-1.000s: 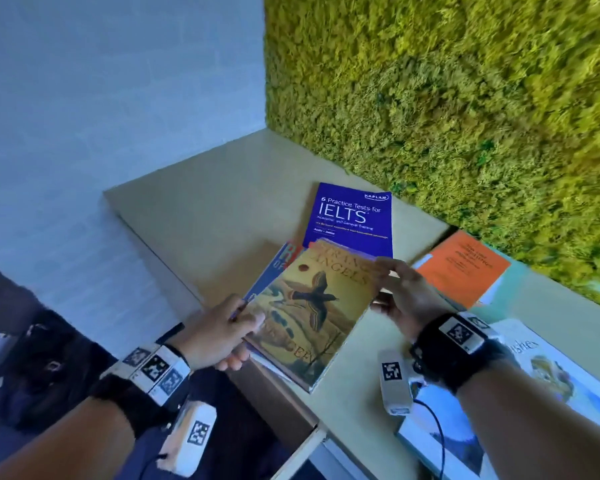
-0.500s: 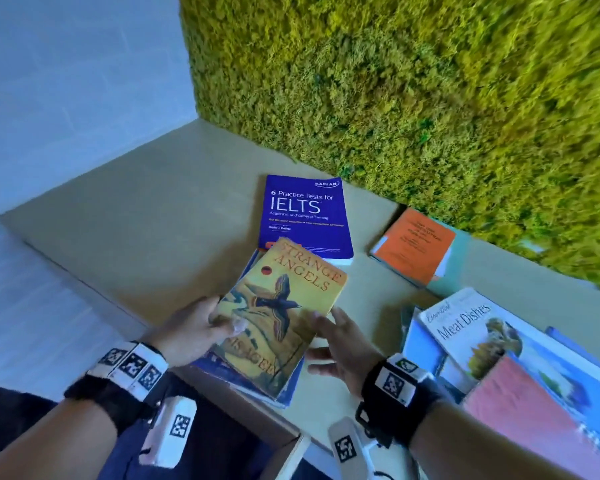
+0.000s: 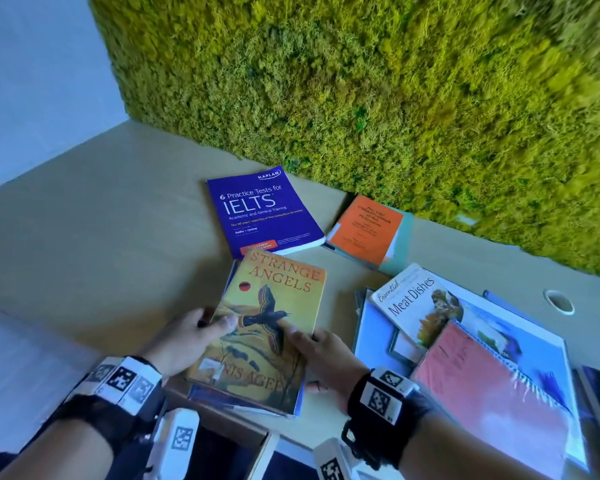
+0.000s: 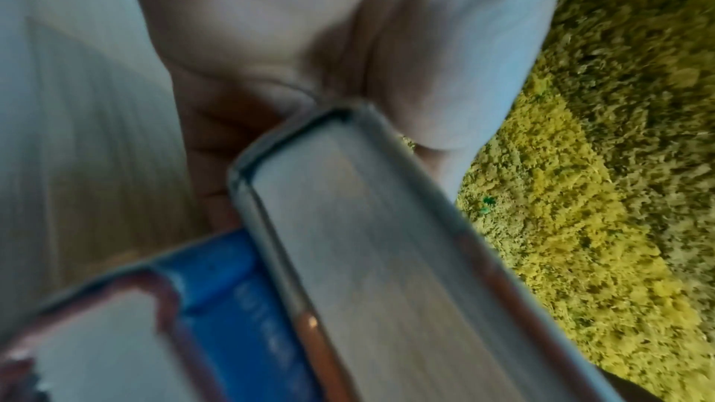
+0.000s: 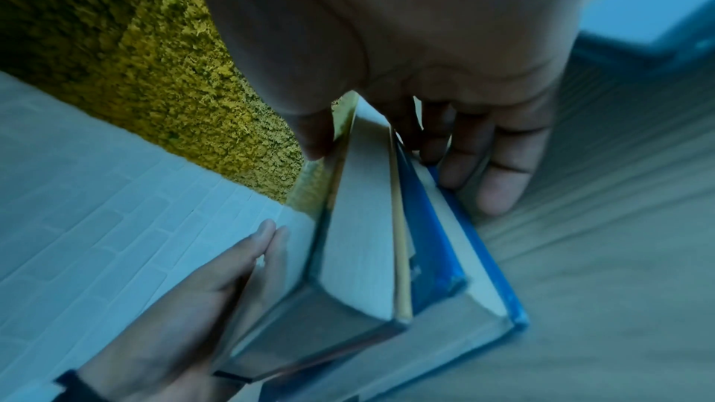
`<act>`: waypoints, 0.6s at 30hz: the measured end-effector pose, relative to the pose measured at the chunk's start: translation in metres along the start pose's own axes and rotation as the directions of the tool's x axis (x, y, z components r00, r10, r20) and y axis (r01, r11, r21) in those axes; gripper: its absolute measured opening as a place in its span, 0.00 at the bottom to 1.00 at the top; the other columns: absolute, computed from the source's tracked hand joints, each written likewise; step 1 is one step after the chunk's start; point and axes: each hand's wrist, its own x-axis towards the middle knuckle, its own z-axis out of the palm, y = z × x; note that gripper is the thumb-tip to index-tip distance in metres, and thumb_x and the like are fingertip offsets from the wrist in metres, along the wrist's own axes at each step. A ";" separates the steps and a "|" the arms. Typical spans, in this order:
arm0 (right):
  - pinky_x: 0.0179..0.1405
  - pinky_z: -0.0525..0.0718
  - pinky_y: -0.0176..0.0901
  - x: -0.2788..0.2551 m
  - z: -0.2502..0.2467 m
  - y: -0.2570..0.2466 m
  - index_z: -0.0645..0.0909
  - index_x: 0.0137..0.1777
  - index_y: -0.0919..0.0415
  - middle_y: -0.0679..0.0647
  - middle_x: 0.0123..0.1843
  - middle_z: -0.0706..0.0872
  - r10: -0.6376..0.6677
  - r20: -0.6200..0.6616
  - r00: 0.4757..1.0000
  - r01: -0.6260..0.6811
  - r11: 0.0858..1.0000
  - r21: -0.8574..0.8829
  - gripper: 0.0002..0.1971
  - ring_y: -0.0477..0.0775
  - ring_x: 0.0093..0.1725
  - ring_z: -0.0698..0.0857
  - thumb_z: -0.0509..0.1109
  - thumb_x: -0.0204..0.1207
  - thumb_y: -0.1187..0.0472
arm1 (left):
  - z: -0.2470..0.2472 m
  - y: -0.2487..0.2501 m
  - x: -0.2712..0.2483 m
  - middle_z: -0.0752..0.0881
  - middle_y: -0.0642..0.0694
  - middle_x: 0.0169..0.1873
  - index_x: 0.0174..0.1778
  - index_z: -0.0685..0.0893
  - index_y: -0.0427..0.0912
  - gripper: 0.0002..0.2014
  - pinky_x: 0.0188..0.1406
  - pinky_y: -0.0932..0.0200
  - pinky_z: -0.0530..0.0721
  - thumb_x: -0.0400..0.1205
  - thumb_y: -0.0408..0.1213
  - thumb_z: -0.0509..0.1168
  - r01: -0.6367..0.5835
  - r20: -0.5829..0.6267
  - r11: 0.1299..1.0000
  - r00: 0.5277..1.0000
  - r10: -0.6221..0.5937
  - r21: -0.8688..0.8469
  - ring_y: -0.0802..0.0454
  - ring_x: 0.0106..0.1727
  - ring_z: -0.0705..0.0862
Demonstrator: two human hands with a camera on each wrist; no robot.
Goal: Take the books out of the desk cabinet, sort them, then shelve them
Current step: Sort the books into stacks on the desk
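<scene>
A yellow "Strange Angels" book lies on top of a small stack with a blue book under it, at the desk's near edge. My left hand grips the stack's left side, thumb on the cover. My right hand pinches the right side, thumb on the cover. In the right wrist view its fingers reach under the blue book, and the left hand lies along the far side. The left wrist view shows the page edge and a blue book under it.
On the desk lie a purple IELTS book, an orange booklet, a "Meat Dishes" book and a pink notebook on a pile at right. A moss wall backs the desk. A cable hole is far right.
My right hand has slid from the book's far corner down to its right side, thumb now on the cover. The view has swung right, showing the pile of books there.
</scene>
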 end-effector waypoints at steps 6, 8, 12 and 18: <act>0.49 0.93 0.51 -0.007 -0.008 0.010 0.86 0.61 0.60 0.56 0.54 0.91 0.026 0.081 0.996 -0.033 0.996 0.082 0.28 0.57 0.51 0.92 0.72 0.74 0.36 | 0.000 0.010 -0.001 0.94 0.54 0.50 0.53 0.92 0.59 0.34 0.66 0.38 0.85 0.58 0.78 0.73 0.081 0.077 0.991 0.994 -0.073 -0.103 0.48 0.56 0.91; 0.63 0.89 0.60 -0.011 -0.018 0.007 0.85 0.65 0.59 0.61 0.63 0.90 -0.002 0.128 0.992 -0.012 0.994 0.107 0.29 0.65 0.63 0.89 0.71 0.74 0.38 | 0.005 0.024 0.000 0.92 0.49 0.53 0.68 0.85 0.56 0.34 0.65 0.41 0.85 0.67 0.66 0.76 0.072 0.035 0.997 0.997 -0.072 -0.005 0.45 0.57 0.89; 0.51 0.83 0.50 -0.026 -0.080 0.002 0.80 0.65 0.62 0.52 0.44 0.85 -0.113 0.096 0.989 0.091 0.974 0.208 0.18 0.54 0.47 0.86 0.74 0.82 0.52 | 0.042 0.089 -0.003 0.76 0.43 0.70 0.82 0.72 0.50 0.34 0.73 0.44 0.77 0.79 0.44 0.73 -0.148 -0.268 0.951 0.937 0.223 0.272 0.40 0.72 0.78; 0.39 0.79 0.37 -0.056 -0.226 0.030 0.84 0.65 0.58 0.52 0.48 0.91 -0.239 -0.247 0.939 0.208 0.967 -0.145 0.12 0.46 0.42 0.88 0.75 0.82 0.61 | 0.162 0.163 -0.014 0.76 0.52 0.61 0.77 0.78 0.55 0.24 0.66 0.53 0.79 0.83 0.51 0.69 -0.417 0.106 0.860 0.909 0.404 0.296 0.48 0.65 0.82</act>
